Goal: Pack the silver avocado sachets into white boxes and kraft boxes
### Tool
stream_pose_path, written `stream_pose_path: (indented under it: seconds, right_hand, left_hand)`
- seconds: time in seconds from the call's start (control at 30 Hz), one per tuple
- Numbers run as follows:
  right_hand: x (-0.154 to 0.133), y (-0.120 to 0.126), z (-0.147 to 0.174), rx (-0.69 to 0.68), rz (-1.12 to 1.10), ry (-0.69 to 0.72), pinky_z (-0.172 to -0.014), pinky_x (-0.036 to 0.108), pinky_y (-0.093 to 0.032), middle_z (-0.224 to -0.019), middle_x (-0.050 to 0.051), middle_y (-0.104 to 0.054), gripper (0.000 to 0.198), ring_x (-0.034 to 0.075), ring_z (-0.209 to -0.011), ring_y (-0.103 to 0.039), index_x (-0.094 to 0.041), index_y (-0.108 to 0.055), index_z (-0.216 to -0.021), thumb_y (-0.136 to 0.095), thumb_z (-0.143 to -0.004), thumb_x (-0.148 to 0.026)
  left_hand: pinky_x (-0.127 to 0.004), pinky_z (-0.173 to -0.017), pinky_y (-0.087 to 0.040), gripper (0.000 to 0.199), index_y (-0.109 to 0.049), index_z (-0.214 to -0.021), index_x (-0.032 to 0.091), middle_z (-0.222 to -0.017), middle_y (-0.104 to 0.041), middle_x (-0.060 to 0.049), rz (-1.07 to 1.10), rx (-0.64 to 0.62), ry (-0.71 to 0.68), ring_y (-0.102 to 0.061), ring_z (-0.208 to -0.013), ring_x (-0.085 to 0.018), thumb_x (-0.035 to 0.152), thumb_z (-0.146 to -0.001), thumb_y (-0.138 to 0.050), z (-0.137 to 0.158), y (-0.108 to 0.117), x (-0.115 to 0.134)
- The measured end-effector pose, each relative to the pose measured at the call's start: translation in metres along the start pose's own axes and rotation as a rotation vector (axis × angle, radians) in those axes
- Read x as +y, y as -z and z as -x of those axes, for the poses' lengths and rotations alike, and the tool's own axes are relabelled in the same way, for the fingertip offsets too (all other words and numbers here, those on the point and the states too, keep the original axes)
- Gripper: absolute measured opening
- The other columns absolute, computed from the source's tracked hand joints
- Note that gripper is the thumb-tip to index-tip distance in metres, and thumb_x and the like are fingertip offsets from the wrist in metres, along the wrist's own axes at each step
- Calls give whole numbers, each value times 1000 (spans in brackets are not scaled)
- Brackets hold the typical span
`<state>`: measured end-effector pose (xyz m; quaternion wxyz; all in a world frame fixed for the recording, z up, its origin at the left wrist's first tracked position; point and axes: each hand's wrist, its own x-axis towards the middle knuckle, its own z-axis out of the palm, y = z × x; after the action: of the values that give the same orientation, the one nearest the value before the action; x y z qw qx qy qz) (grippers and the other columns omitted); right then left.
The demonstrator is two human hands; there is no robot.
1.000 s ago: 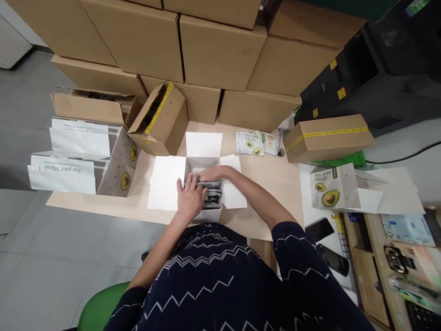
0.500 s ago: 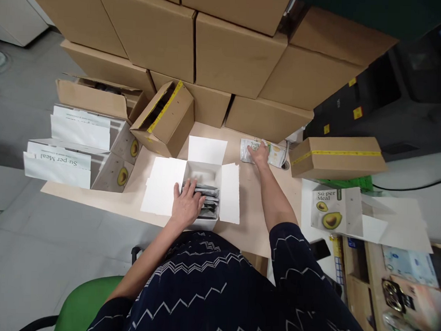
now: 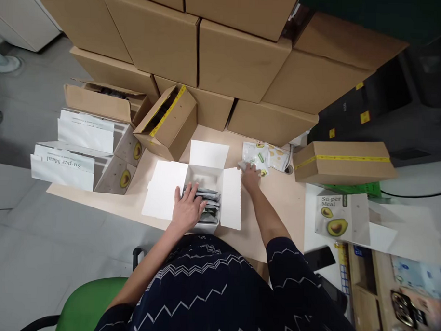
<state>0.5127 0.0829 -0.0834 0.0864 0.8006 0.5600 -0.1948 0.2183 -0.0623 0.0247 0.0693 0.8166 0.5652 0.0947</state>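
Observation:
My left hand lies with its fingers spread over the left wall of an open white carton, fingertips on a row of pouches standing inside. The back part of the carton's interior shows bare. To the right, my right hand grips the near edge of an avocado-printed pouch, its fingers closed on it. Behind and to the right of that one lies another pouch with a yellowish print, partly covered.
Stacked brown boxes wall off the table's back. Two white Su-per Meal cartons and an open brown box stand left. On the right are a taped brown box, another Su-per Meal carton and a phone.
My right hand has drawn the printed pouch toward me and slightly left, turning it off the other one. My left hand stays on the carton. The view has shifted slightly.

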Motion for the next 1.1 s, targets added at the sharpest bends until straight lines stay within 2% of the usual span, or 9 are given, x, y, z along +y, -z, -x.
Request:
stream_pose_path:
  seconds: [0.13,0.23,0.4,0.5,0.57,0.63,0.73,0.9,1.1]
  right_hand:
    - [16,-28,55,82,-126,120,-107,59,-36,-145,20,-48,48,40,-137,-37,-22,-50,-142,-41,-94,-26]
    - [33,-21,74,138,-370,131,-105,58,-39,-129,22,-60,39,40,-125,-51,-19,-62,-125,-47,-89,-22]
    - [60,47,77,339,-618,92,-103,47,-48,-120,17,-66,42,28,-111,-62,-15,-56,-127,-42,-91,-33]
    - [53,95,86,485,-1120,223,-99,43,-53,-120,11,-68,52,24,-111,-65,-17,-54,-127,-57,-83,-45]
    - [35,120,99,448,-1427,372,-96,40,-55,-113,7,-72,56,23,-106,-67,-21,-58,-120,-72,-71,-44]
    - [9,137,115,320,-1503,491,-92,39,-56,-105,4,-74,55,22,-100,-69,-22,-63,-112,-81,-63,-39]
    - [-28,156,136,223,-1380,636,-90,37,-55,-100,3,-74,43,20,-94,-69,-21,-67,-105,-80,-66,-35]
    - [-66,175,146,109,-860,883,-86,32,-51,-97,2,-72,26,21,-92,-66,-17,-70,-103,-61,-81,-27]
    - [-115,153,120,-106,-163,954,-85,25,-44,-105,8,-74,31,20,-98,-64,-13,-71,-102,-51,-80,-7]
  left_hand:
    - [-70,-115,-26,39,-72,-95,19,-151,-51,-15,-23,3,-13,-43,-143,-38,39,-103,-40,-1,1,0]
    - [-71,-113,-28,41,-72,-94,18,-150,-52,-16,-35,11,-19,-43,-143,-38,40,-103,-39,-1,1,0]
    - [-72,-114,-26,43,-73,-94,18,-149,-53,-16,-29,34,-29,-43,-143,-39,40,-103,-38,-1,-2,0]
    - [-72,-114,-25,43,-73,-94,18,-150,-52,-17,-11,41,-28,-42,-143,-39,41,-103,-38,-1,-3,0]
    - [-73,-114,-25,44,-74,-94,18,-150,-52,-18,-1,42,-28,-42,-143,-39,41,-103,-38,-1,-3,0]
    - [-73,-114,-25,44,-74,-94,18,-150,-52,-18,6,45,-29,-42,-143,-40,41,-103,-38,-1,-4,0]
    - [-73,-114,-24,44,-74,-93,18,-150,-52,-18,15,58,-30,-42,-143,-40,40,-102,-38,0,-4,0]
    - [-72,-114,-25,44,-74,-92,17,-150,-52,-18,8,55,-28,-42,-143,-39,40,-102,-38,0,-4,1]
    - [-72,-115,-24,44,-74,-94,17,-149,-53,-18,11,62,-32,-41,-144,-39,40,-102,-38,1,-5,-1]
